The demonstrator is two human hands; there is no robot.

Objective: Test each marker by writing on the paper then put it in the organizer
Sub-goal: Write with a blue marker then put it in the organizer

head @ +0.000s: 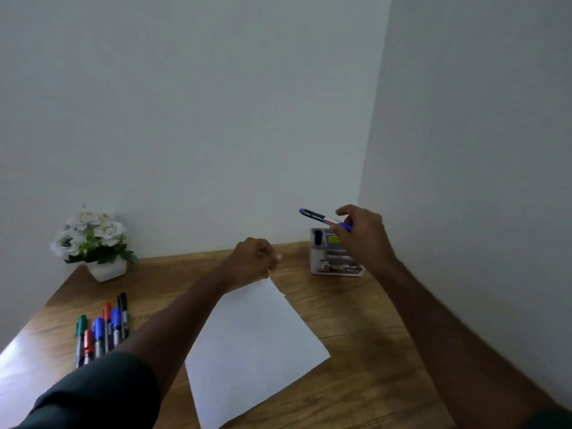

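Now holding a blue marker (322,217) in the right hand (360,233), fingers pinched round its capped end, barrel level and pointing toward 9 o'clock, raised just above the organizer (335,255). Cannot tell whether any marker already stands in the organizer; contents blurred. Left hand (255,258) loosely clenched at the far corner of the paper (253,345); cannot tell whether pinching that corner or merely resting there. Paper lying skewed at the middle of the table (356,308), with no ink mark showing on it from this view, though too dim and soft to rule out a faint stroke.

Still waiting at 8 o'clock: six markers (102,332) in a loose row, capped, green, red, blue, red, blue and black. Flowers (93,239) in a white pot at 10 o'clock, well apart from the work.

Judged from this: first marker on its way into the organizer at 2 o'clock, so early in the task. Left to do: drop this one in, then test and stow each of the six. Likely need: tilt the barrel upright before lowering, since a level marker will not enter a slot.
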